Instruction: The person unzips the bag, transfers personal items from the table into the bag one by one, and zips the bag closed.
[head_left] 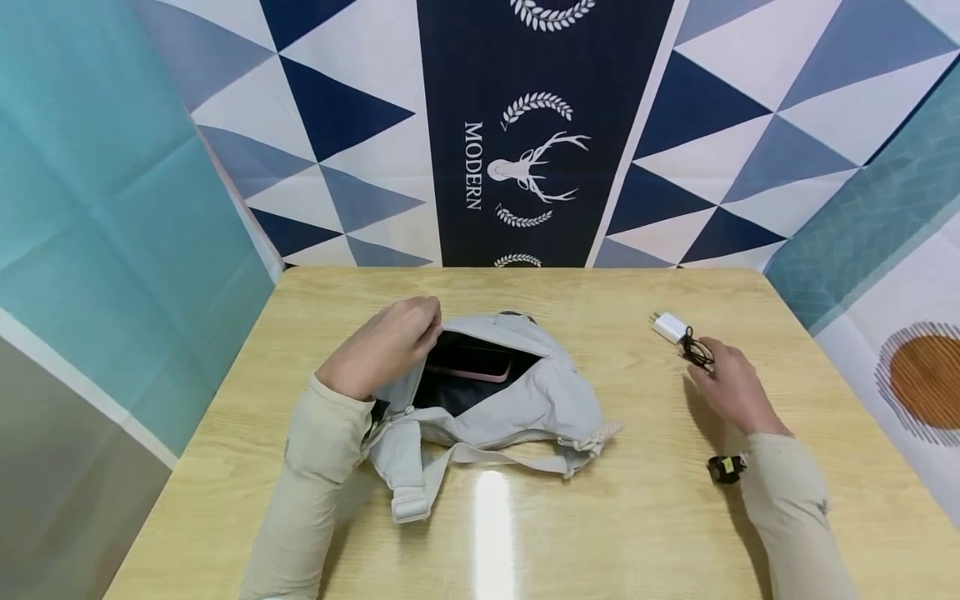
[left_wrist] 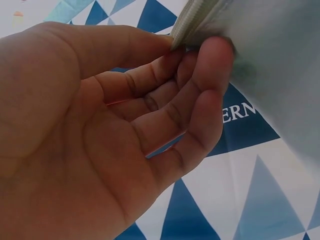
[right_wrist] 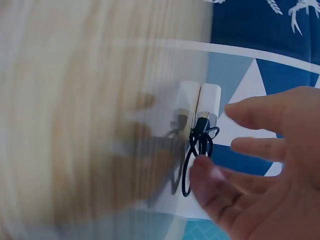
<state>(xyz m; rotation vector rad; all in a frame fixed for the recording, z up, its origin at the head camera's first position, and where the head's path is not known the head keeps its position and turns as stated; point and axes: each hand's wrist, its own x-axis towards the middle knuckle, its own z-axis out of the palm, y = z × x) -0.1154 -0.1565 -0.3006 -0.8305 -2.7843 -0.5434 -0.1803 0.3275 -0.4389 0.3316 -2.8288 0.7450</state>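
Observation:
A light grey sling bag [head_left: 525, 408] lies unzipped on the table, its mouth gaping. Inside the dark lining rests a phone [head_left: 472, 363] with a pink edge. My left hand [head_left: 397, 342] pinches the zippered edge of the bag's mouth between thumb and fingers; the left wrist view shows that edge [left_wrist: 192, 22] up close. On the right, a white charger plug [head_left: 670, 327] with a coiled black cable [head_left: 697, 353] lies on the table. My right hand [right_wrist: 265, 175] is at the cable, thumb and fingers spread apart around it, one fingertip at or very near the loop.
The wooden table [head_left: 637, 533] carries the bag and the charger. A strap with a buckle [head_left: 410, 504] hangs toward the table's near side. Patterned cloth [head_left: 540, 50] stands behind the far edge, with more hanging fabric [head_left: 112, 208] on the left.

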